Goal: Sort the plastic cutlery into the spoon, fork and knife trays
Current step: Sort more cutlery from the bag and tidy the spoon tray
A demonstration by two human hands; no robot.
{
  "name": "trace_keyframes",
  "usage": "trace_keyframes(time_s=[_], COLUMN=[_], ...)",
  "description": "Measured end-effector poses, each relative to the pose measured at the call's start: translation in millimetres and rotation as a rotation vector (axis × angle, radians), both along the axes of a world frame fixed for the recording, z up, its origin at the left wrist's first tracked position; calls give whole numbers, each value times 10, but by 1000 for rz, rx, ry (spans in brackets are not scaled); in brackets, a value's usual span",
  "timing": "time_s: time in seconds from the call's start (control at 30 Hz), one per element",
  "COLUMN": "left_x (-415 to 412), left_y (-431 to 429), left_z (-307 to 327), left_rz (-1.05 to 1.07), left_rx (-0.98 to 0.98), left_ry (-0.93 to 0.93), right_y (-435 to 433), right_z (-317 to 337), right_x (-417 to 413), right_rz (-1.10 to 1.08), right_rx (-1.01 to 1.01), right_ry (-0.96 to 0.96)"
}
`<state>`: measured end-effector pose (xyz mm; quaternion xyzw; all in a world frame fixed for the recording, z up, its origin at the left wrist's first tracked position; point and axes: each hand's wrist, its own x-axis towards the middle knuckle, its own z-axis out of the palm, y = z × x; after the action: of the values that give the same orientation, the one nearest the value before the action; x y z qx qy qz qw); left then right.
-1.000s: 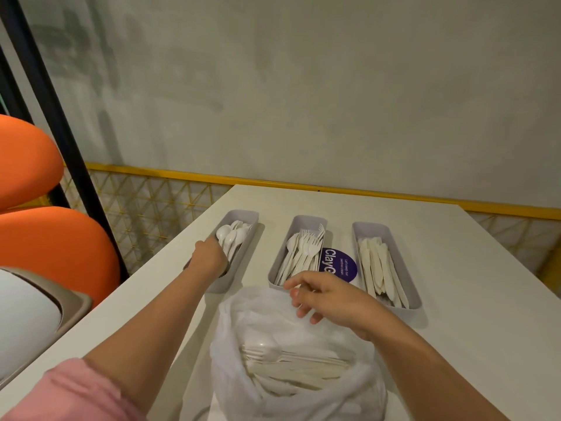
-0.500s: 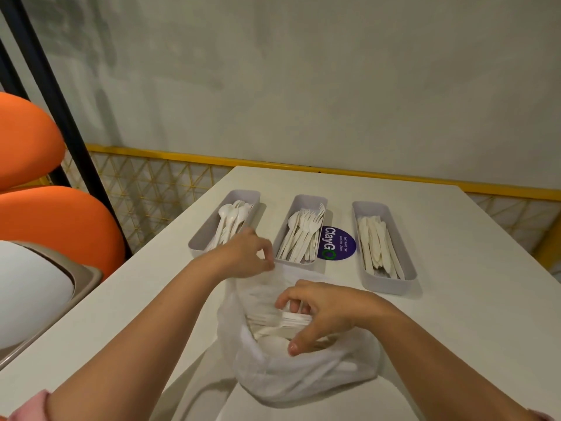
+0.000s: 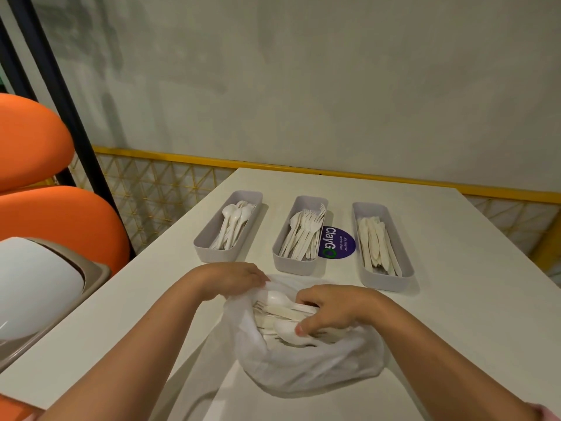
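Three grey trays sit side by side across the table (image 3: 455, 268) — spoon tray (image 3: 212, 252), fork tray (image 3: 291, 264), knife tray (image 3: 391, 279) — with a purple sticker (image 3: 340, 244) between the last two and bare tabletop to the right. In front of them, near the table's near edge, the plastic bag (image 3: 303, 369) holds unsorted cutlery (image 3: 282, 311). The left hand (image 3: 233, 276), half a second ago at the spoon tray's end, now pinches the bag's rim, and the right hand (image 3: 331, 308) is curled around cutlery inside.
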<state>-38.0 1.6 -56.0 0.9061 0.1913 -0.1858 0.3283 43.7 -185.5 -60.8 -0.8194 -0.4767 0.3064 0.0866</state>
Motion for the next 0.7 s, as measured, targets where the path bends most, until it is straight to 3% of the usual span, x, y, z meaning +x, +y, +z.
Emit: trace_keyframes(time_s=[0.1,0.7], left_x=[-10,22], left_y=[23,22], left_z=[-26,-229], left_rz=[3,101], left_rx=[-53,73], left_ry=[-52,-276], right_y=[-28,-206], right_z=[-19,-8], right_x=[7,106], right_rz=[-22,-87], right_rx=[33,267], right_ry=[36,188])
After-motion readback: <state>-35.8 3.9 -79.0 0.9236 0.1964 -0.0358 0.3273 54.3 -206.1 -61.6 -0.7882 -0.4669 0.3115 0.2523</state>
